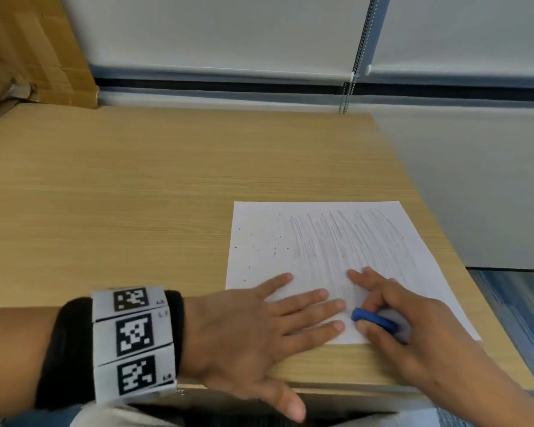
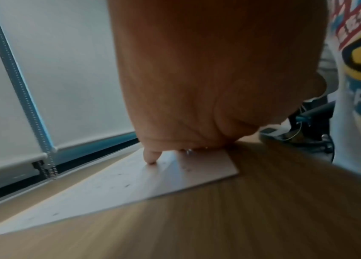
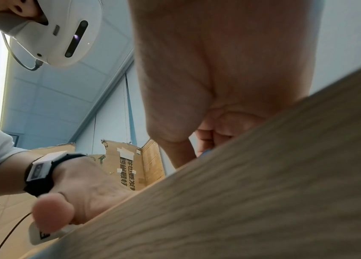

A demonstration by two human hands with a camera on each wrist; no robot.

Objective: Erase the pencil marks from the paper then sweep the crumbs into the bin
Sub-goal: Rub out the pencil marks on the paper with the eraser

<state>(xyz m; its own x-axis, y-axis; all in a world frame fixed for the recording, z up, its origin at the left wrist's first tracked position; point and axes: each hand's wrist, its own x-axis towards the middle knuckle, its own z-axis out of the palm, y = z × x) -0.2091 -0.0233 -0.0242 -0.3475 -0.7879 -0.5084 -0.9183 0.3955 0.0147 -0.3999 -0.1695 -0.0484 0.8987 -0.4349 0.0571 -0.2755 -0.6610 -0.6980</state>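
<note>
Right hand [image 1: 413, 328] fingers are pinching the blue eraser [image 1: 373, 319] at the paper's [image 1: 321, 241] near edge, just beside the left hand's [image 1: 253, 331] flat, spread fingers pinning the sheet to the surface [image 1: 136, 195]; best rubbing short strokes away from them.

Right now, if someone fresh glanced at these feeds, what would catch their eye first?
Probably the blue eraser pinched in the right hand at the near edge of the paper, whose right part is covered in grey pencil marks. Next, the left hand pressed flat on the sheet's near left corner, and the marker-tagged wristband behind it.
</note>
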